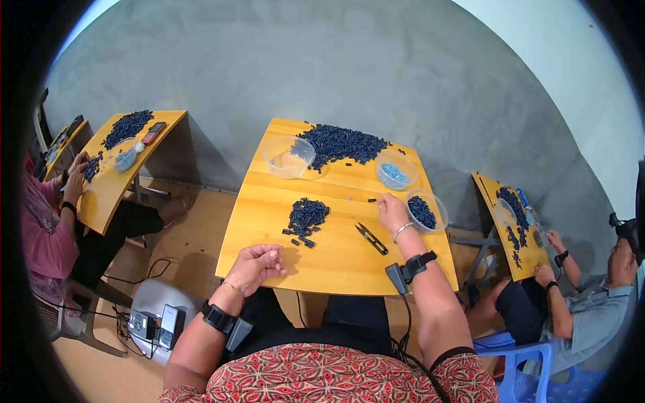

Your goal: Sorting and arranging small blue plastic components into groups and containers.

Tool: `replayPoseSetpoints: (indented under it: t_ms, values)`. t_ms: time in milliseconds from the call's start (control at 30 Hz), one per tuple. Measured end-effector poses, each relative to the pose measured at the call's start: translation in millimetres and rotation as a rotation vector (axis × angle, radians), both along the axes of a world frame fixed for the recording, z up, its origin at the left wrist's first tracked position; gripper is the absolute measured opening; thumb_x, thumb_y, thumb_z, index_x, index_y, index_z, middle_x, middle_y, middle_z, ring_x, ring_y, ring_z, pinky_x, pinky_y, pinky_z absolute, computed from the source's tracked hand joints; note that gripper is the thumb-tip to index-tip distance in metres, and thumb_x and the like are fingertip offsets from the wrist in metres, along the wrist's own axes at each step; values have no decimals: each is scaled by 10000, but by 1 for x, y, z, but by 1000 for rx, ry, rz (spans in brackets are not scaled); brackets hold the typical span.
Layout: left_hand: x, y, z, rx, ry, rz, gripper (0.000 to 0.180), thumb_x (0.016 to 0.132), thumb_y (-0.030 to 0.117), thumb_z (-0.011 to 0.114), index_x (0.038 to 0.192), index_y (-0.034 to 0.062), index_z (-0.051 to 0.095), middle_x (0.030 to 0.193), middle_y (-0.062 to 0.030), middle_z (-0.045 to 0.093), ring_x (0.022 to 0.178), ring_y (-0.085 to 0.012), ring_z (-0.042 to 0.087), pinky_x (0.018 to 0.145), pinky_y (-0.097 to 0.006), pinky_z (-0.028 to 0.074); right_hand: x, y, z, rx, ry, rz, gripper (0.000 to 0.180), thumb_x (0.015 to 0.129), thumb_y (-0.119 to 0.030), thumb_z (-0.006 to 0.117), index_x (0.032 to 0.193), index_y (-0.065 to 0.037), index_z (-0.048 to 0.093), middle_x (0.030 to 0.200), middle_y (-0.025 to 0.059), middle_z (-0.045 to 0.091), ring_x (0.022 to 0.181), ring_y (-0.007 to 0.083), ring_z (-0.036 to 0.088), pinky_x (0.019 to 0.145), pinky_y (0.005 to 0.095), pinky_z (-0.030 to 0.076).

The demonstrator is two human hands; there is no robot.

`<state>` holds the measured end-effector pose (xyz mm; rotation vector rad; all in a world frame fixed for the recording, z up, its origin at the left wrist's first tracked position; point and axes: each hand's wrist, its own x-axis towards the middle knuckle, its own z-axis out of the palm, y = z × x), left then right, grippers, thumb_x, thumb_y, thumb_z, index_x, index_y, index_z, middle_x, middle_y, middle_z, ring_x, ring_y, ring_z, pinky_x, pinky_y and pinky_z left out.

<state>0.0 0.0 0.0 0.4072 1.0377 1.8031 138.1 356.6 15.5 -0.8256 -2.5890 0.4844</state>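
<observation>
My left hand [257, 267] is above the table's front left part, its thumb pressed to curled fingers; anything between them is too small to make out. Farther right, my right hand [392, 213] is closed, fingertips beside a single small dark piece [371, 200]; whether they touch it I cannot tell. A small pile of dark blue, short cylindrical pieces [308, 213] lies beyond my left hand. Black thread snips [371, 238] lie left of my right wrist. A clear bowl of the same dark pieces [423, 212] stands right of my right hand.
A large heap of dark pieces [342, 143] covers the table's far side, between a clear bowl [289, 158] and a bowl with light blue bits [394, 170]. People sit at similar tables left [101, 201] and right [517, 242]. Cables hang from my wrist straps.
</observation>
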Motion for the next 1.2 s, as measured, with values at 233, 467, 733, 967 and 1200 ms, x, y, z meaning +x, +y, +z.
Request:
replayPoseSetpoints:
  t_ms: [233, 467, 733, 967, 1200]
  values:
    - [-1, 4, 7, 14, -44, -44, 157, 854, 58, 522, 976, -32, 564, 790, -79, 579, 698, -154, 580, 730, -351, 531, -26, 13, 3, 130, -247, -28, 140, 772, -102, 525, 900, -47, 525, 960, 185, 547, 896, 367, 540, 784, 425, 438]
    - [-2, 1, 2, 23, -50, -34, 166, 854, 61, 524, 984, -31, 567, 778, -79, 579, 698, -155, 581, 733, -354, 530, 14, -7, 55, 318, 41, -185, 103, 787, -98, 491, 860, -33, 526, 858, 202, 563, 821, 377, 546, 708, 450, 438]
    - [-4, 7, 5, 17, -63, -36, 169, 851, 63, 529, 984, -32, 569, 769, -74, 578, 690, -153, 576, 727, -344, 532, 44, 11, 53, 538, 253, -31, 76, 749, -68, 542, 804, -25, 571, 767, 174, 569, 768, 343, 550, 674, 423, 437]
    - [-2, 3, 1, 11, -44, -27, 178, 856, 66, 523, 993, -40, 559, 794, -74, 575, 703, -150, 574, 725, -340, 530, -24, -53, 13, 98, -69, 265, 118, 737, -59, 547, 840, -5, 565, 868, 192, 577, 858, 366, 533, 762, 419, 431]
    - [1, 5, 5, -5, -24, -26, 183, 862, 69, 513, 1004, -41, 547, 802, -72, 569, 711, -145, 572, 736, -336, 527, -37, -51, -7, 279, -99, 259, 53, 742, -37, 535, 766, -12, 495, 788, 185, 546, 789, 362, 525, 694, 424, 426]
